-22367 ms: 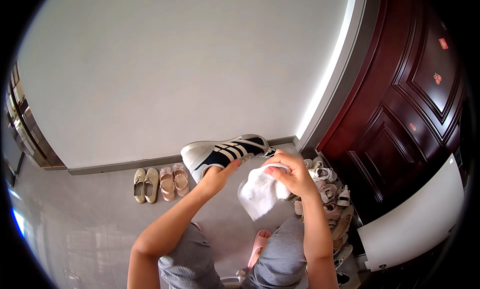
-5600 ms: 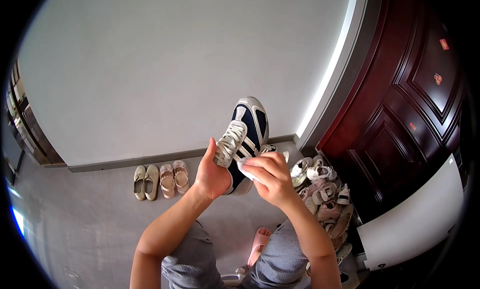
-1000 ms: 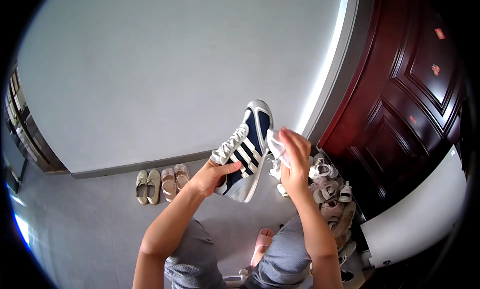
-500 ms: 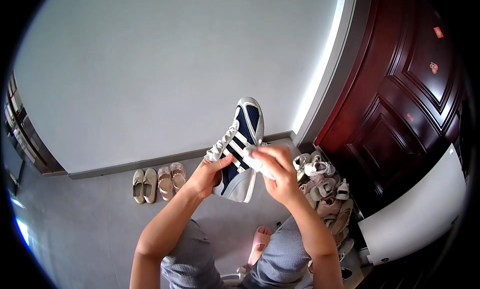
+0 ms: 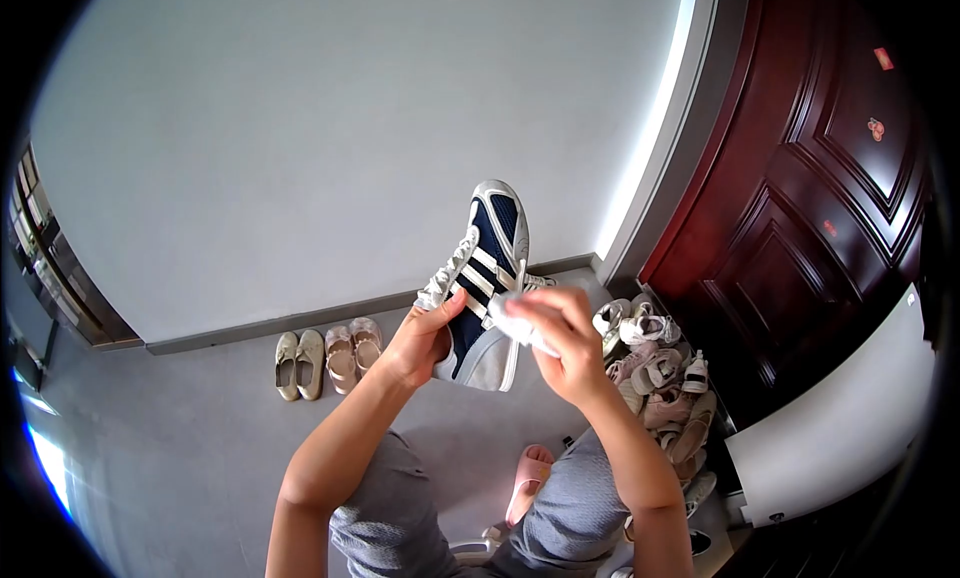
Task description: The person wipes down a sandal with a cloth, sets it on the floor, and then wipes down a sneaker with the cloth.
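Observation:
A navy sneaker (image 5: pixel 488 236) with white stripes, white laces and grey-white trim is held up in front of me, toe pointing up, its side facing me. My left hand (image 5: pixel 425 340) grips it at the heel and ankle opening, thumb laid over the striped side. Pinched in my right hand (image 5: pixel 563 340) is a crumpled white wipe (image 5: pixel 515 323), against or very near the shoe's side by the sole edge. Blur on my right fingertips hides the exact contact.
Several shoes (image 5: pixel 660 378) lie heaped at the right by the dark red door (image 5: pixel 780 228). Beige flats (image 5: pixel 300 366) and pink strappy shoes (image 5: pixel 352 353) stand along the wall. A white curved panel (image 5: pixel 830 428) is at lower right; a pink slipper (image 5: pixel 530 478) is on my foot.
The view has shifted slightly. The sneaker appears a little higher in view, still in my left hand. My right hand keeps the wipe at the shoe's side, with little change of place.

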Action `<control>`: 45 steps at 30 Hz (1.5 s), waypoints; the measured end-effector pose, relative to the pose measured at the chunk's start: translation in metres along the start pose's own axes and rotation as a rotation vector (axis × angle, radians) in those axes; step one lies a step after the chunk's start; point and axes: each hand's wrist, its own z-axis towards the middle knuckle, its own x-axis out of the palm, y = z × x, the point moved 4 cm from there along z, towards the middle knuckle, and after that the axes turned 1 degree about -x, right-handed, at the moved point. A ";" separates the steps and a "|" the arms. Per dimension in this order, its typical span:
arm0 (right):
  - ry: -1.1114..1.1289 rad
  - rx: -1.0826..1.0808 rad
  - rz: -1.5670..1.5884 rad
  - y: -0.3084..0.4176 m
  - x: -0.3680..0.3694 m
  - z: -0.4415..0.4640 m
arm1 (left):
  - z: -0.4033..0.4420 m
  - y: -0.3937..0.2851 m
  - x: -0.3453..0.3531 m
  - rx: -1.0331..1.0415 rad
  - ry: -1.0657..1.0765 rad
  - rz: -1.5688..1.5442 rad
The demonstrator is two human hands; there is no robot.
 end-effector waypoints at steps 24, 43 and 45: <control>0.203 -0.231 0.062 0.030 0.039 -0.001 | 0.007 0.008 0.000 -0.091 0.052 -0.169; 0.200 -0.278 -0.078 0.027 0.027 -0.003 | 0.006 0.001 0.008 0.013 0.084 -0.173; 0.265 -0.335 -0.037 0.040 0.039 -0.007 | 0.005 0.000 0.008 -0.013 0.086 -0.226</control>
